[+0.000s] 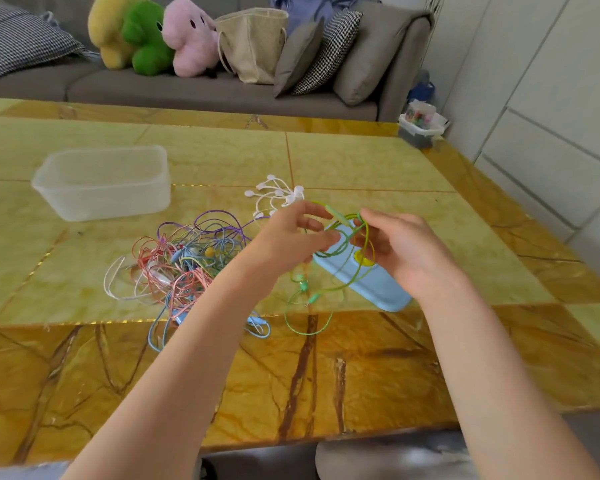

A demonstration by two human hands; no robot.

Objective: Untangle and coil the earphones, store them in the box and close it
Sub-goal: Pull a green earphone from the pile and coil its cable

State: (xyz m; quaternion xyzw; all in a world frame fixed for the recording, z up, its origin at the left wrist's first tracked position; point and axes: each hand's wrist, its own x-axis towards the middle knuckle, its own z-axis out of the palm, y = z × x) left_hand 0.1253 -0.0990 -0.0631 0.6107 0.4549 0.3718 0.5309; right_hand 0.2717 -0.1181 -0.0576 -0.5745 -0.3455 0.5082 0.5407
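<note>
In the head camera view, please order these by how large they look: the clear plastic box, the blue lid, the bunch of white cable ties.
1. clear plastic box, plainly the largest.
2. blue lid, partly hidden by the hands, so its full extent is unsure.
3. white cable ties, the smallest.

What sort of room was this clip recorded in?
Most likely a home living room: a grey sofa with plush toys and cushions sits behind a low marble-patterned table.
</note>
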